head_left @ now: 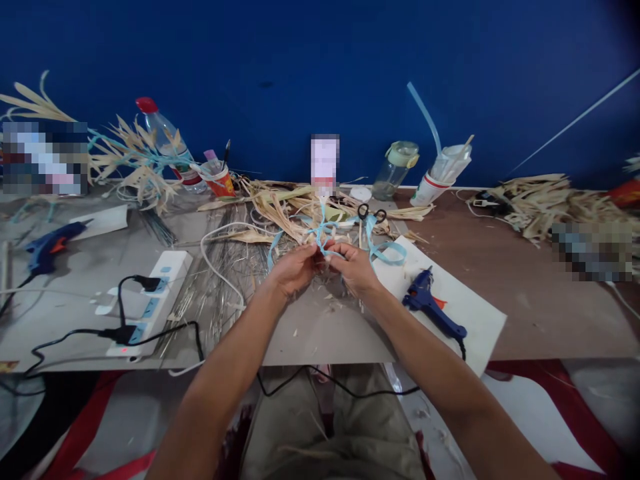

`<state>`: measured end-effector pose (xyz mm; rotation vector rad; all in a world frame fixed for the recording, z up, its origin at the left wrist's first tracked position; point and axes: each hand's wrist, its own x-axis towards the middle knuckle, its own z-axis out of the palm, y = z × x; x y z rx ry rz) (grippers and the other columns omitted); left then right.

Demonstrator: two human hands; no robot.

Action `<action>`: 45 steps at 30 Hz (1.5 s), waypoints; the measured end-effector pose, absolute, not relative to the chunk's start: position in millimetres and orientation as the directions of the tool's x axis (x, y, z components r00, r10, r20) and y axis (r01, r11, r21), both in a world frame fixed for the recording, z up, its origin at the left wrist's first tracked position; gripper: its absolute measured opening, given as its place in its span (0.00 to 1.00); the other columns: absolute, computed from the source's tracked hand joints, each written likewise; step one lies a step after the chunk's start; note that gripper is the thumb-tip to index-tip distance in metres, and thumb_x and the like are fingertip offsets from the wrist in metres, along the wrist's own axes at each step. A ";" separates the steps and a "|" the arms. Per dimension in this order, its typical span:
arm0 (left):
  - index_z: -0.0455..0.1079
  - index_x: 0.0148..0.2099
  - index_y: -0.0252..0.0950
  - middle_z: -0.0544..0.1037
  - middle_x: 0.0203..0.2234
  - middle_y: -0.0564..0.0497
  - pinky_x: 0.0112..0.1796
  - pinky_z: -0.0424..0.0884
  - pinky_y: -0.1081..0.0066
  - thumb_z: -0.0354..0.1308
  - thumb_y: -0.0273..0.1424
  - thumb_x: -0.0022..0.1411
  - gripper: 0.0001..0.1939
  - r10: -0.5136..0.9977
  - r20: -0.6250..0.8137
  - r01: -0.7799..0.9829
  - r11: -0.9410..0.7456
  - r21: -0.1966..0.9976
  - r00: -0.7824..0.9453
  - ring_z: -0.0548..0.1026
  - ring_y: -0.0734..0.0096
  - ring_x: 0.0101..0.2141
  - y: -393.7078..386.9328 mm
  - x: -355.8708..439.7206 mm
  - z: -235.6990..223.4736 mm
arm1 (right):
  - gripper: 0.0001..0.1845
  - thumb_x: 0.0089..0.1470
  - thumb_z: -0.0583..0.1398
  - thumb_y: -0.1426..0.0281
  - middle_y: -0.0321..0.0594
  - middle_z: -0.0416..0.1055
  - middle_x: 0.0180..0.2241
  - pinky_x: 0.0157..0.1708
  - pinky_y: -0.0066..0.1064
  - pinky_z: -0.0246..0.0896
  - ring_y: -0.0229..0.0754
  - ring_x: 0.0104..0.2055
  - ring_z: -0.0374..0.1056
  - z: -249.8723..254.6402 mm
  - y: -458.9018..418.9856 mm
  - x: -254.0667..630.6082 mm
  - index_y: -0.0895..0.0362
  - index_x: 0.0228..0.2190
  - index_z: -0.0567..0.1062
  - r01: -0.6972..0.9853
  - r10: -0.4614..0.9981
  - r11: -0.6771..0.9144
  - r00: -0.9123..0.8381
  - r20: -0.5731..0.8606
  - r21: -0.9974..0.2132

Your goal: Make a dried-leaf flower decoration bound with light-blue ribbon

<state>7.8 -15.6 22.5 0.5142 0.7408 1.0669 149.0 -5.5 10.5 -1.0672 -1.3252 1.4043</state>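
Observation:
Over the middle of the table, my left hand (295,269) and my right hand (353,265) meet with fingertips almost touching. Both are closed in a pinch on a light-blue ribbon (324,232), which is looped and crossed just above the fingers. A loose length of ribbon (397,253) curls out beyond my right hand. Pale dried corn husks (285,217) lie right behind the fingertips; whether the ribbon goes around any of them I cannot make out. Black-handled scissors (364,213) lie just behind my right hand.
A blue glue gun (433,303) rests on a white board (480,320) beside my right forearm. Left of me are a power strip (155,300), thin wires (205,287) and another glue gun (53,247). Bottles, a glass jar (395,175) and cups (435,183) line the blue wall.

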 end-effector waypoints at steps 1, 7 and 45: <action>0.75 0.36 0.32 0.77 0.30 0.48 0.31 0.67 0.75 0.63 0.33 0.53 0.09 0.913 -0.282 -0.594 0.407 0.694 0.297 0.72 0.74 0.30 -15.8 8.5 22.3 | 0.09 0.38 0.63 0.65 0.31 0.65 0.21 0.24 0.27 0.52 0.32 0.22 0.56 11.0 -5.6 148.1 0.56 0.22 0.71 -0.091 0.973 -0.054 -0.227 -0.032 -0.994; 0.75 0.39 0.32 0.77 0.29 0.47 0.35 0.69 0.70 0.63 0.38 0.53 0.15 0.895 -0.228 -0.608 0.430 0.667 0.383 0.73 0.70 0.31 -18.0 12.1 18.6 | 0.12 0.33 0.66 0.65 0.30 0.63 0.19 0.22 0.26 0.50 0.31 0.20 0.52 18.7 -8.6 143.6 0.56 0.21 0.69 -0.230 0.948 -0.222 -0.277 -0.155 -0.948; 0.69 0.25 0.33 0.69 0.19 0.56 0.28 0.60 0.75 0.63 0.30 0.48 0.07 0.931 0.003 -0.264 -0.107 0.959 -0.365 0.64 0.78 0.23 -8.2 28.9 5.3 | 0.08 0.47 0.59 0.66 0.38 0.74 0.28 0.33 0.31 0.58 0.40 0.29 0.65 10.5 -13.5 141.8 0.57 0.28 0.74 0.351 0.954 0.294 -0.170 0.248 -0.889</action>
